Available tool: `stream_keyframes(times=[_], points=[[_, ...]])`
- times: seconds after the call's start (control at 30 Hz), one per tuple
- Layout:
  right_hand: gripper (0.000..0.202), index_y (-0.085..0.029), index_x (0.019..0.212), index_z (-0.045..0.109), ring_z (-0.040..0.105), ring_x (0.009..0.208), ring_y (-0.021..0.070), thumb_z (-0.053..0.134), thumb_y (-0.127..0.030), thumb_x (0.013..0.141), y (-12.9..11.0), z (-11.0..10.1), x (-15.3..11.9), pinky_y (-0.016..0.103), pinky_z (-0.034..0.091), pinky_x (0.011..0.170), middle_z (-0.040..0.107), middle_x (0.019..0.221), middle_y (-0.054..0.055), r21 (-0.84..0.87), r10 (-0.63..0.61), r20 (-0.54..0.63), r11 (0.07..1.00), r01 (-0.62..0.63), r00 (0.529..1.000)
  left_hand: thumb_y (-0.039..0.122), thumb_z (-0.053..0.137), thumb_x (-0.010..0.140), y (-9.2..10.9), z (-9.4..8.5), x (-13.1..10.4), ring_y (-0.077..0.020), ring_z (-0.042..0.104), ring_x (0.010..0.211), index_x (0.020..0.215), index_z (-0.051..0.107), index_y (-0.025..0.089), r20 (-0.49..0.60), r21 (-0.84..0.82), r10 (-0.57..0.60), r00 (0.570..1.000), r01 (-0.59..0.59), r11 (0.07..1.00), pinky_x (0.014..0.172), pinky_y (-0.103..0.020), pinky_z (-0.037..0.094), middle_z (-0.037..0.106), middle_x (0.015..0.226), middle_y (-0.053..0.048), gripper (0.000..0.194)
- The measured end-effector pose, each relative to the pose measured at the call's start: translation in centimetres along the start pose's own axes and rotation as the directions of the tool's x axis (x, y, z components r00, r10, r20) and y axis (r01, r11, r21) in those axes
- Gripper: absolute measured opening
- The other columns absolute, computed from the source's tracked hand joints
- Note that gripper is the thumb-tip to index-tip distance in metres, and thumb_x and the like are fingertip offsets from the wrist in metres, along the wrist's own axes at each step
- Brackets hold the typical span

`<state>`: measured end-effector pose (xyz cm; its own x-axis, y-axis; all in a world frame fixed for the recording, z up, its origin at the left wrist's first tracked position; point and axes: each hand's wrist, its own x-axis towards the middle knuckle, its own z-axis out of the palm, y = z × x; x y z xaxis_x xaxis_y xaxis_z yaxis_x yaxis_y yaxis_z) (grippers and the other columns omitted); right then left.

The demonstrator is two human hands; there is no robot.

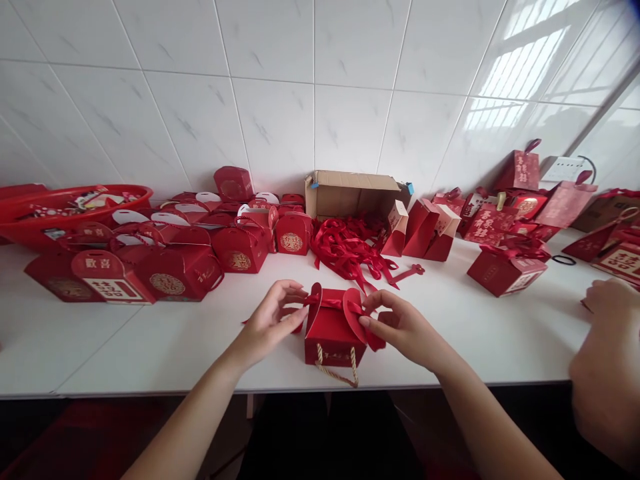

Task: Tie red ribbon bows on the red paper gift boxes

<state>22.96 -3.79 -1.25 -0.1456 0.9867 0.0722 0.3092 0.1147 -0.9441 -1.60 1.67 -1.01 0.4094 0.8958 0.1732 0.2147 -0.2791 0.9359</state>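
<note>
A small red gift box stands near the table's front edge, with a twisted cream rope handle hanging on its near side. Red ribbon runs across its top through two rounded flaps. At the box's left, my left hand pinches the ribbon by the left flap. My right hand has thumb and fingers closed on the ribbon at the right flap. Loose ribbon hangs below both hands.
A heap of red ribbons spills from a cardboard box behind. Red boxes and a red basin fill the left. More boxes stand right, near another person's hand.
</note>
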Motion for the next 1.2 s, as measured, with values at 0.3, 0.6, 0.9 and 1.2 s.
stream_keyframes(times=[0.3,0.6,0.9,1.2], points=[[0.015,-0.019,0.084,0.054,0.058,0.068,0.0133,0.055,-0.033,0.085,-0.1,-0.9,-0.7,0.025,0.047,0.059,0.058,0.077,0.002,0.045,-0.114,-0.121,0.992,0.12,0.986,0.033,0.052,0.085,1.7,-0.5,-0.2,-0.0093,0.052,0.063,0.101,0.048,0.025,0.037,0.113,0.047,0.998,-0.05,0.992,0.06,-0.022,0.044,0.052,0.087,0.001,0.018],[0.006,-0.019,0.082,0.057,0.048,0.058,0.0097,0.057,-0.013,0.082,-0.4,-1.2,-0.6,0.021,0.039,0.05,0.054,0.071,0.0,-0.523,-0.586,-0.257,0.753,0.4,0.769,0.034,0.051,0.084,3.3,-0.9,0.8,-0.0169,0.057,0.078,0.081,0.063,0.02,0.044,0.393,0.142,0.989,-0.148,0.907,0.069,-0.025,0.043,0.063,0.083,-0.003,0.018],[0.019,-0.02,0.073,0.041,0.042,0.062,0.0123,0.051,-0.005,0.08,1.6,-0.6,0.2,0.024,0.038,0.055,0.047,0.068,0.0,-0.693,-0.738,-0.152,0.553,0.462,0.657,0.044,0.053,0.078,2.2,-0.2,2.7,-0.0086,0.021,0.047,0.051,0.034,0.019,0.022,0.128,-0.218,0.976,0.214,0.968,0.046,-0.025,0.017,0.022,0.052,0.006,0.042],[0.018,-0.02,0.075,0.041,0.046,0.072,0.0181,0.046,-0.003,0.078,5.3,1.0,0.8,0.03,0.043,0.063,0.051,0.077,0.004,-0.782,-0.543,-0.042,0.54,0.31,0.839,0.049,0.04,0.086,-1.2,-0.1,1.6,-0.0143,0.047,0.06,0.068,0.051,0.019,0.05,0.303,-0.065,0.997,0.047,0.952,0.059,-0.026,0.038,0.05,0.065,0.001,0.037]])
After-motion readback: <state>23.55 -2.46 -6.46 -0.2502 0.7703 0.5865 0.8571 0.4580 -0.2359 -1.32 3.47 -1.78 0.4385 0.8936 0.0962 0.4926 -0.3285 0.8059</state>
